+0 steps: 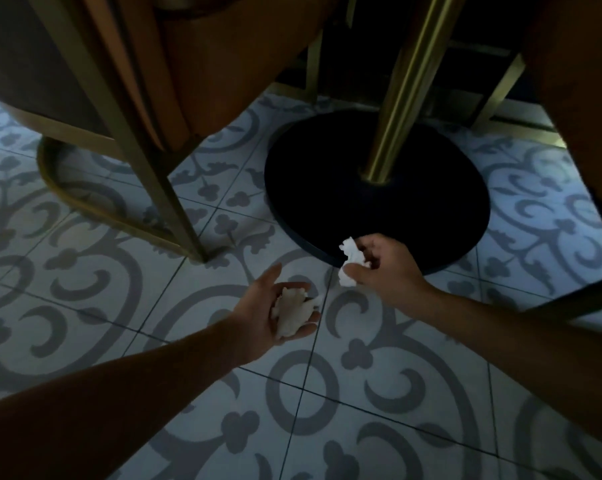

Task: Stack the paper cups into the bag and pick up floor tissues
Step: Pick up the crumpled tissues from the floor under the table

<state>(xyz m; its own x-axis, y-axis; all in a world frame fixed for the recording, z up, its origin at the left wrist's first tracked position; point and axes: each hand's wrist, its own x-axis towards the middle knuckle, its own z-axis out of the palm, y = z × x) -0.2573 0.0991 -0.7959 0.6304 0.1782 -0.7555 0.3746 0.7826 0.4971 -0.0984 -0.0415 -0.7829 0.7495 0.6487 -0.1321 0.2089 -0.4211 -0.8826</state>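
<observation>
My left hand (pixel 275 306) is turned palm up above the patterned floor tiles, and a crumpled white tissue (pixel 292 315) lies in its cupped palm. My right hand (pixel 382 265) hovers just in front of the black round table base and pinches a second crumpled white tissue (pixel 349 261) between thumb and fingers. The two hands are a short gap apart, the right one higher and further forward. No paper cups and no bag are in view.
A black disc table base (pixel 375 188) with a brass pole (pixel 400 98) stands ahead. A chair with a brass frame (pixel 147 157) and orange seat stands at the left; another chair leg (pixel 576 296) crosses at the right. Grey-patterned tiles (pixel 327 410) cover the floor.
</observation>
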